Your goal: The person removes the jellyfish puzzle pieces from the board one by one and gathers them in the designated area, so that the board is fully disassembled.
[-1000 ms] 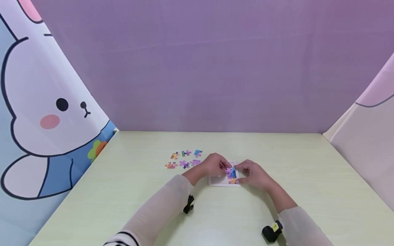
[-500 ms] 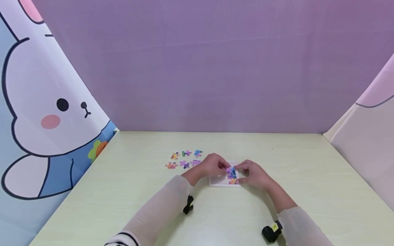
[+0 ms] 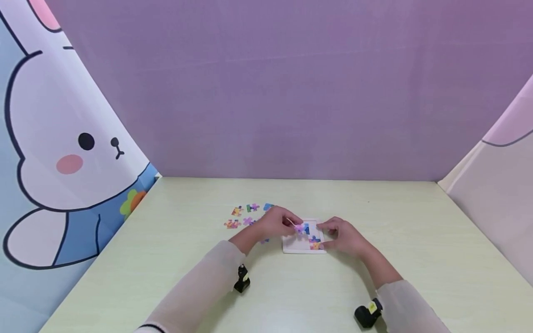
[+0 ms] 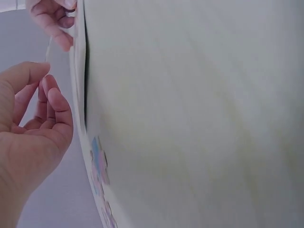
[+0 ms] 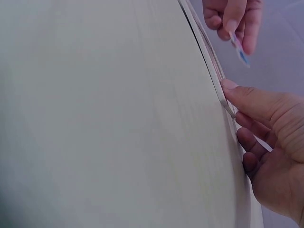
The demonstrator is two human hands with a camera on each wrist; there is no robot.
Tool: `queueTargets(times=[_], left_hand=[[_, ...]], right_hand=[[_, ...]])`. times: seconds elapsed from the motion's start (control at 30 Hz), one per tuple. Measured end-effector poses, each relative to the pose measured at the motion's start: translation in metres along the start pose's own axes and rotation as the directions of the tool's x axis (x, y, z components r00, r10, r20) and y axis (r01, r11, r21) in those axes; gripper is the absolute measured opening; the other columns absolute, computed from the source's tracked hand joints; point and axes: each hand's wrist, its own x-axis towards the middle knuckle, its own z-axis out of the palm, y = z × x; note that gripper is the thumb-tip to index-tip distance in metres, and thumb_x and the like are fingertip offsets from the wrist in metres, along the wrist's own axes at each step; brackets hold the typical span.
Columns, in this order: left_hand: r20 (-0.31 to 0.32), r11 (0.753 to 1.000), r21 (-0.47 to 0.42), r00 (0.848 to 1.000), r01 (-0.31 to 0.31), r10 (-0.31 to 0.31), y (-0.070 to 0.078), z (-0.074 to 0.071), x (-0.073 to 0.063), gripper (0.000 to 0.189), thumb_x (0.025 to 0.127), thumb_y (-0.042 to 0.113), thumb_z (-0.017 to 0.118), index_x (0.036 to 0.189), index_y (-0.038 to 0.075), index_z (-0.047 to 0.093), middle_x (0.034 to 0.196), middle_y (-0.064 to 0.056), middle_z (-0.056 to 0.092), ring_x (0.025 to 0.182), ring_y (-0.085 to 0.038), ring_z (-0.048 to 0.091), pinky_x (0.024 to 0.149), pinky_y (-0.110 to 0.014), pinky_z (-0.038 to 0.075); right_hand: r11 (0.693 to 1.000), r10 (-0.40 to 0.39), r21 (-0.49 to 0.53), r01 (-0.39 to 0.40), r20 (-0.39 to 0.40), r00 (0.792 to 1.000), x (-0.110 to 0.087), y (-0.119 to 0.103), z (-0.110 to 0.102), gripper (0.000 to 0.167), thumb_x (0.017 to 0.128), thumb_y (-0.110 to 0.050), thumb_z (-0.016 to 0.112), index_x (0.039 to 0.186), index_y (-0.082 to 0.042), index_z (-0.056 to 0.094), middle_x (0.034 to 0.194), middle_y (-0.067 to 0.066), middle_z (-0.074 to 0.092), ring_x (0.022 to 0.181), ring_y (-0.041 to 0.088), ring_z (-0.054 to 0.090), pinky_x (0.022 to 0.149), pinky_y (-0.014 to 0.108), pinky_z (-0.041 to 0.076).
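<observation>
My left hand [image 3: 272, 223] pinches a pink and blue jigsaw piece [image 3: 300, 229] between thumb and fingertips. It holds this piece tilted above the left part of a white puzzle tray [image 3: 293, 246]; the right wrist view shows the piece [image 5: 239, 50] raised off the tray. Several joined or neighbouring pieces [image 3: 315, 243] lie along the tray's right side, with a blue one [image 3: 306, 229] higher up. My right hand [image 3: 343, 236] grips the tray's right edge, its thumb near the lower corner and fingers near the upper one. In the right wrist view, the thumb [image 5: 230, 84] presses the rim.
Loose jigsaw pieces [image 3: 232, 224] lie on the pale table [image 3: 200, 259] to the left of the tray, partly hidden by my left hand. One piece [image 3: 264, 241] shows just under the left wrist. A purple cloth [image 3: 291, 115] stands behind the table.
My left hand has lifted the pink and blue jigsaw piece off the tray's right side and moved left with it. My right hand has stayed on the tray's edge.
</observation>
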Motion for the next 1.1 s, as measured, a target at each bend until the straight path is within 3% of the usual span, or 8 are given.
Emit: queueTargets(times=[0.2,0.5,0.7,0.9,1.1], left_hand=[[-0.003,0.999,-0.028,0.999,-0.046,0.046,-0.001,-0.012,-0.01,0.025,0.085,0.0,0.073,0.106,0.012,0.076,0.097,0.003,0.07,0.081,-0.014,0.06,0.068,-0.026,0.052],[-0.012,0.995,-0.073,0.998,-0.06,0.06,-0.005,-0.026,-0.022,0.025,0.086,0.003,0.073,0.107,0.015,0.076,0.103,0.004,0.069,0.083,-0.015,0.058,0.073,-0.027,0.052],[-0.017,0.998,-0.028,0.998,-0.059,0.058,-0.007,-0.033,-0.03,0.025,0.086,0.005,0.072,0.106,0.02,0.076,0.101,0.004,0.068,0.08,-0.017,0.055,0.069,-0.027,0.049],[-0.001,0.997,-0.053,0.998,-0.059,0.059,-0.011,-0.038,-0.039,0.024,0.086,0.004,0.072,0.108,0.014,0.076,0.098,-0.002,0.068,0.074,-0.018,0.057,0.064,-0.027,0.051],[-0.018,0.997,-0.021,0.997,-0.077,0.077,-0.017,-0.044,-0.045,0.025,0.086,0.002,0.072,0.108,0.014,0.076,0.096,0.002,0.069,0.07,-0.021,0.061,0.062,-0.025,0.049]], right_hand=[[1.0,0.014,0.002,-0.014,-0.004,1.0,0.0,0.002,0.0,0.05,0.076,-0.013,0.085,0.121,-0.002,0.068,0.103,0.004,0.057,0.092,0.022,0.047,0.077,0.034,0.044],[1.0,0.02,-0.012,-0.02,-0.012,1.0,-0.002,-0.001,0.0,0.049,0.075,-0.011,0.085,0.12,-0.002,0.068,0.101,0.004,0.057,0.091,0.021,0.047,0.077,0.033,0.043],[0.999,0.034,-0.001,-0.034,-0.018,0.999,-0.001,-0.002,0.001,0.048,0.075,-0.01,0.084,0.12,-0.002,0.069,0.102,0.005,0.057,0.092,0.022,0.047,0.078,0.033,0.043],[1.0,0.029,0.01,-0.029,-0.01,1.0,-0.002,-0.001,0.001,0.05,0.075,-0.012,0.085,0.121,-0.002,0.068,0.104,0.004,0.058,0.094,0.022,0.047,0.08,0.035,0.044],[1.0,0.009,0.018,-0.009,-0.006,1.0,-0.003,0.0,0.001,0.05,0.075,-0.01,0.084,0.121,-0.001,0.068,0.106,0.005,0.058,0.094,0.023,0.048,0.081,0.037,0.044]])
